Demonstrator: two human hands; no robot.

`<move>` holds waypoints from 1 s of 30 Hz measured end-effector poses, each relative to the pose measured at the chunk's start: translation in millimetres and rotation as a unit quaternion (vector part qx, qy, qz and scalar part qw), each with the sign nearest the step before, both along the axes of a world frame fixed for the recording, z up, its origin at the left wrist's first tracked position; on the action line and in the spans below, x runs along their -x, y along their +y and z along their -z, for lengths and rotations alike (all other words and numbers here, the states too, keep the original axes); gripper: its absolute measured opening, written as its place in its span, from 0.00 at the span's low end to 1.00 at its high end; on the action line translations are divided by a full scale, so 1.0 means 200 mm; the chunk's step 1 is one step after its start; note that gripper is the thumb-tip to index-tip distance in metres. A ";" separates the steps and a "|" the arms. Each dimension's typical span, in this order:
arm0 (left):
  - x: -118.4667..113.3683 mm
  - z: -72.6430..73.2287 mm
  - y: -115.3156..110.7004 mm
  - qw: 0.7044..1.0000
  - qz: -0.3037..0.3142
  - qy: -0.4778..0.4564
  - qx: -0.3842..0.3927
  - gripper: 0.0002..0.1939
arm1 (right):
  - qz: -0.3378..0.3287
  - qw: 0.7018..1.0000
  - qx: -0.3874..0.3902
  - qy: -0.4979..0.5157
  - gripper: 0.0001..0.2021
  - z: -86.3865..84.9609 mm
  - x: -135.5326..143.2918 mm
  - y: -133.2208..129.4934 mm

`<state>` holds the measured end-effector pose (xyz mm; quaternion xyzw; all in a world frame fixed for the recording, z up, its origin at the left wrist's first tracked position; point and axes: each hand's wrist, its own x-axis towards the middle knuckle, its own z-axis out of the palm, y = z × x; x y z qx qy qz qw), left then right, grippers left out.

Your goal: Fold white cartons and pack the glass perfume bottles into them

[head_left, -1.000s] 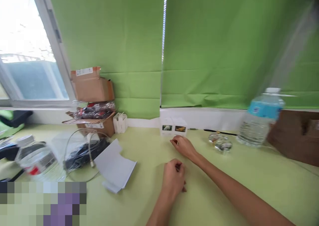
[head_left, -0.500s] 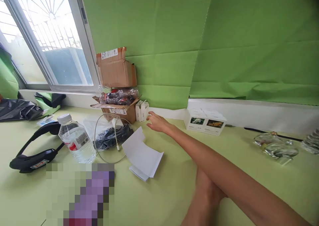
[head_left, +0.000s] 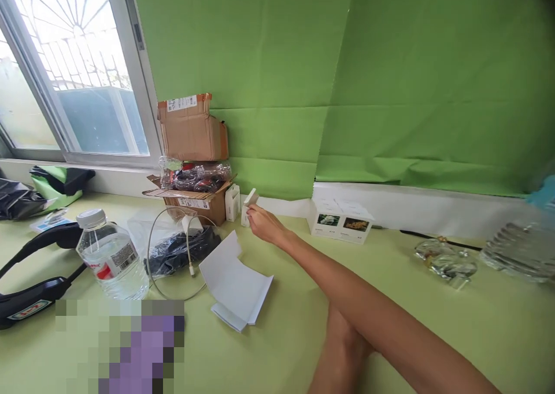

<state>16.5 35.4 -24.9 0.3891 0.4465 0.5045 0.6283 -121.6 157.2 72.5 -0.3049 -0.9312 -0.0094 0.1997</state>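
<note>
My right hand point(head_left: 265, 225) reaches from the lower right to the back of the table, its fingers closed on a small white box point(head_left: 250, 200). A similar white box point(head_left: 233, 203) stands just left of it, beside the open carton. My left hand point(head_left: 346, 333) is below my right forearm, partly covered by it, with its fingers hidden. Folded white paper point(head_left: 238, 281) lies in front of the boxes. Two joined white boxes with flower pictures point(head_left: 340, 220) stand by the wall, right of my right hand.
Stacked brown cartons point(head_left: 191, 133) with plastic bottles between them stand at the back. At left are a water bottle point(head_left: 115, 264), a black headset point(head_left: 37, 298), a cable and a bagged black item point(head_left: 182, 252). Clear glassy items point(head_left: 446, 261) and plastic trays point(head_left: 520, 252) lie at right.
My right hand has closed on the right small white box, which now leans away from the other one. The whole view has shifted slightly to the right.
</note>
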 end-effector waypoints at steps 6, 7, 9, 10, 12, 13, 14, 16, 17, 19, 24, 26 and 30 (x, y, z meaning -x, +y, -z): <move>0.03 -0.05 -0.02 0.981 -0.019 0.146 -0.126 0.14 | 0.067 0.996 -0.053 0.009 0.17 -0.01 -0.66 -0.26; 0.04 -0.05 -0.02 0.980 -0.019 0.150 -0.129 0.14 | 0.106 0.992 -0.065 0.019 0.17 0.00 -0.78 -0.30; 0.03 -0.04 -0.02 0.978 -0.018 0.156 -0.135 0.13 | 0.199 0.977 -0.076 0.017 0.17 0.01 -1.00 -0.38; 0.03 -0.04 -0.02 0.977 -0.018 0.161 -0.136 0.13 | 0.240 0.968 -0.069 0.013 0.17 0.02 -1.09 -0.42; 0.02 -0.03 -0.02 0.976 -0.015 0.168 -0.142 0.12 | 0.279 0.960 -0.033 0.001 0.16 0.04 -1.22 -0.51; 0.02 -0.03 -0.02 0.975 -0.013 0.170 -0.145 0.12 | 0.284 0.959 -0.015 -0.003 0.16 0.05 -1.25 -0.55; 0.02 -0.03 -0.03 0.973 -0.010 0.174 -0.148 0.13 | 0.284 0.959 -0.002 -0.003 0.16 0.05 -1.28 -0.59; 0.02 -0.03 -0.04 0.971 -0.003 0.183 -0.153 0.14 | 0.288 0.958 0.007 0.002 0.17 0.06 -1.29 -0.65; 0.02 -0.04 -0.04 0.970 0.000 0.187 -0.155 0.15 | 0.296 0.955 0.006 0.005 0.18 0.06 -1.28 -0.67; 0.02 -0.04 -0.05 0.968 0.006 0.196 -0.159 0.15 | 0.312 0.950 -0.001 0.007 0.19 0.05 -1.28 -0.70; 0.01 -0.05 -0.06 0.963 0.013 0.209 -0.168 0.18 | 0.335 0.942 -0.021 -0.025 0.20 0.02 -1.28 -0.74; 0.01 -0.05 -0.06 0.962 0.012 0.215 -0.167 0.17 | 0.342 0.939 -0.023 -0.032 0.18 0.00 -1.29 -0.76; 0.01 -0.04 -0.06 0.958 0.012 0.231 -0.167 0.17 | 0.340 0.940 -0.019 -0.031 0.15 -0.05 -1.32 -0.79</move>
